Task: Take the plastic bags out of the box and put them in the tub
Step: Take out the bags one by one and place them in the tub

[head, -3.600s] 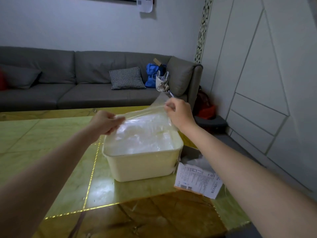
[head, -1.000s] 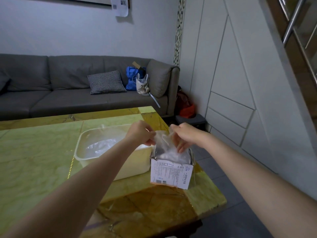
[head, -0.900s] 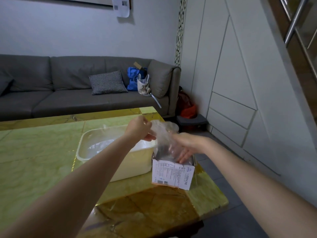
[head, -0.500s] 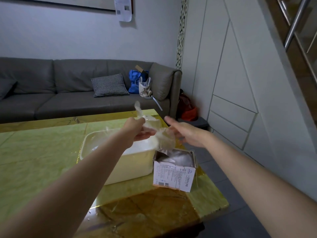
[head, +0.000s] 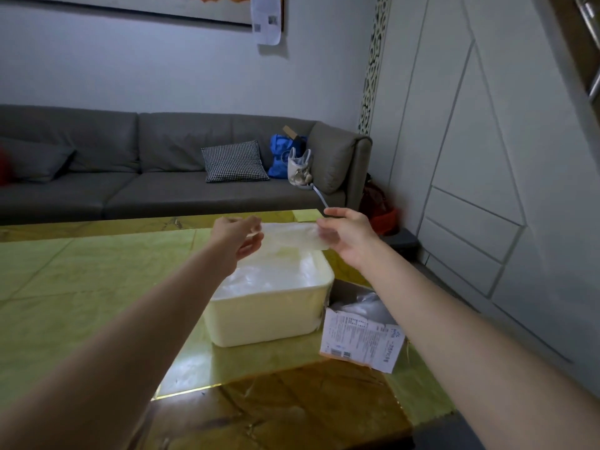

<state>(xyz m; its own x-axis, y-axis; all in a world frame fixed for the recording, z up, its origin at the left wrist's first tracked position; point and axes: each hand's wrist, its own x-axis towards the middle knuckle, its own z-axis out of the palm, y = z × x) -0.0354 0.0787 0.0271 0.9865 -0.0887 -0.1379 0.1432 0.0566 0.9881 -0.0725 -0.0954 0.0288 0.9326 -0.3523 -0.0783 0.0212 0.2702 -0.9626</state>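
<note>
A clear plastic bag is stretched flat between both hands above the far side of the cream tub. My left hand pinches its left edge and my right hand pinches its right edge. Several clear bags lie inside the tub. Just right of the tub, the cardboard box with a white shipping label stands open, with more clear plastic showing inside; my right forearm covers part of it.
The tub and box stand near the right edge of a green and gold marble table. Behind it is a grey sofa with a checked cushion and bags. A white panelled wall runs along the right.
Both hands pulled a bag out of the box, lifted it leftwards and spread it out over the tub. The camera has turned back towards the tub.
</note>
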